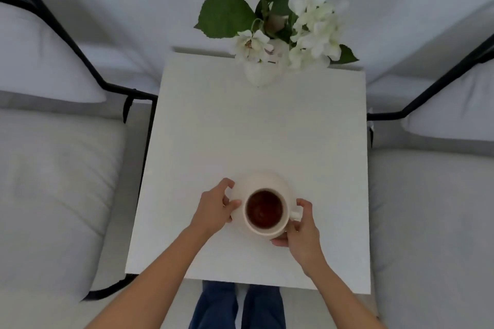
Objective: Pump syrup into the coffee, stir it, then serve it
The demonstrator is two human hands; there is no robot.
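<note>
A cream mug (264, 212) full of dark coffee stands on a cream saucer (260, 181) near the front of the small white table (262, 128). The mug's handle points right. My left hand (215, 208) holds the saucer's left rim between thumb and fingers. On the right, my right hand (299, 227) curls around the handle and the saucer's front-right edge. No syrup bottle or stirrer is in view.
A white vase (260, 72) with white flowers and green leaves stands at the table's far edge. Black-framed chairs with pale cushions (53, 168) flank the table on both sides. My legs in blue trousers (238, 304) show below the front edge.
</note>
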